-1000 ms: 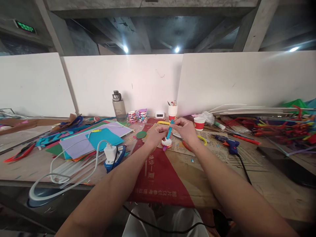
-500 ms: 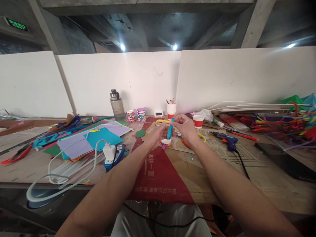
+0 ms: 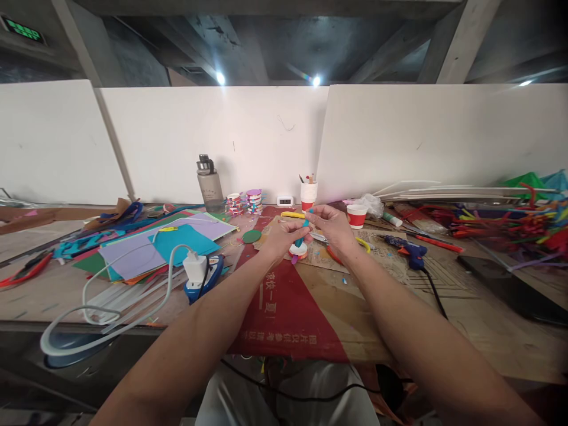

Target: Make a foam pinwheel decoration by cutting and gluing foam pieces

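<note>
Since half a second ago, my left hand (image 3: 283,239) has gone from loosely spread to pinching the blue strip (image 3: 305,225); my right hand (image 3: 332,228) pinches its upper end. Two banded stacks (image 3: 254,203) behind look done; the small cup (image 3: 298,251) bears a purple piece (image 3: 294,259), and the strip, I judge, remains to be fixed. It passes between both sets of fingertips, its lower part over the cup; whether they touch, I cannot tell.

A blue strip (image 3: 299,241), partly hidden, slants above a round white piece (image 3: 300,251). A purple tab (image 3: 294,258) fronts the piece.
</note>
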`<state>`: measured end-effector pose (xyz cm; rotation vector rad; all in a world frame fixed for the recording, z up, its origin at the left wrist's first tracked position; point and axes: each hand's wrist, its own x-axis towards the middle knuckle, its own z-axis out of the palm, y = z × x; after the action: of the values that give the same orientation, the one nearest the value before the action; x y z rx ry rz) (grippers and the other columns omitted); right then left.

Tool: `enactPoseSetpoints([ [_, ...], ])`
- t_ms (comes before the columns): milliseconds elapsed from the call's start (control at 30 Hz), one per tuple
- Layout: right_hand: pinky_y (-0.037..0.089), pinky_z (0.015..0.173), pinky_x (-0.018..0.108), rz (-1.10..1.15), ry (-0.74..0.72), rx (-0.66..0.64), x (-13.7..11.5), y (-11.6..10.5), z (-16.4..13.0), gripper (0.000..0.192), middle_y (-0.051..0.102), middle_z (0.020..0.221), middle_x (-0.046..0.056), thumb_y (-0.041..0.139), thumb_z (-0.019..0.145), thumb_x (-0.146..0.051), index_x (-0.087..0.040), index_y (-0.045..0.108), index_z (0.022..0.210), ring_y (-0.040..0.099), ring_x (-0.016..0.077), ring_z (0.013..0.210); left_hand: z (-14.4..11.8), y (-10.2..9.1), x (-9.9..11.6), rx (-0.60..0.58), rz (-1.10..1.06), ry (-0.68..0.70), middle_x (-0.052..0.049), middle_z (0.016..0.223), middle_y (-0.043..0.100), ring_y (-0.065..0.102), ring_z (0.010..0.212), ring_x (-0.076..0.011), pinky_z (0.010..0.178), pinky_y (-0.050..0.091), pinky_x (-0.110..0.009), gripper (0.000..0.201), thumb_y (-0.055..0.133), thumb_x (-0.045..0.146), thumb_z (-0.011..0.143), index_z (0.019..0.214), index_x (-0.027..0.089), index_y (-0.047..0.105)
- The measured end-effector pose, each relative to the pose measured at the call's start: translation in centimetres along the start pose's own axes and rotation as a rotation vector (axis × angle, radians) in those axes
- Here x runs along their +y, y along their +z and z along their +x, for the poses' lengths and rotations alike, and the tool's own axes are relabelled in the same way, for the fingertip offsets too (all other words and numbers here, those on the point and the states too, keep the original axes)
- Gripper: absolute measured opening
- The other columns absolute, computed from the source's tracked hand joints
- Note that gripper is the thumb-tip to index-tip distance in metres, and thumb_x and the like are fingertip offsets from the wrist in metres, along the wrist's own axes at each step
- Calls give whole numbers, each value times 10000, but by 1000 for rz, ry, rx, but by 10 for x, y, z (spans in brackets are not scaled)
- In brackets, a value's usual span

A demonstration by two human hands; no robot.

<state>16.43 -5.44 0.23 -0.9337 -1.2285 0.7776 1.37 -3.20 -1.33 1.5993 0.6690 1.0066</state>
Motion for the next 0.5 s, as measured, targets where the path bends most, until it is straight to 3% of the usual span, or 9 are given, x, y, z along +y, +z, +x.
enactPoseSetpoints([
  [367, 492, 649, 316, -2, -25, 35, 2, -1, 1, 378, 703, 717, 20, 841, 548, -512, -207, 679, 702, 603, 162, 667, 0, 0, 2, -50, 54, -11, -14, 583, 639, 521, 484, -99, 475, 363, -217, 402, 775, 555, 662, 650, 160, 703],
  [500, 493, 652, 321, -46, -26, 15, 2, -1, 0, 348, 704, 705, 21, 812, 589, -510, -211, 679, 708, 604, 165, 655, -1, 0, 3, -18, 28, 5, -26, 630, 674, 511, 474, -91, 469, 361, -218, 405, 753, 561, 690, 667, 159, 717],
])
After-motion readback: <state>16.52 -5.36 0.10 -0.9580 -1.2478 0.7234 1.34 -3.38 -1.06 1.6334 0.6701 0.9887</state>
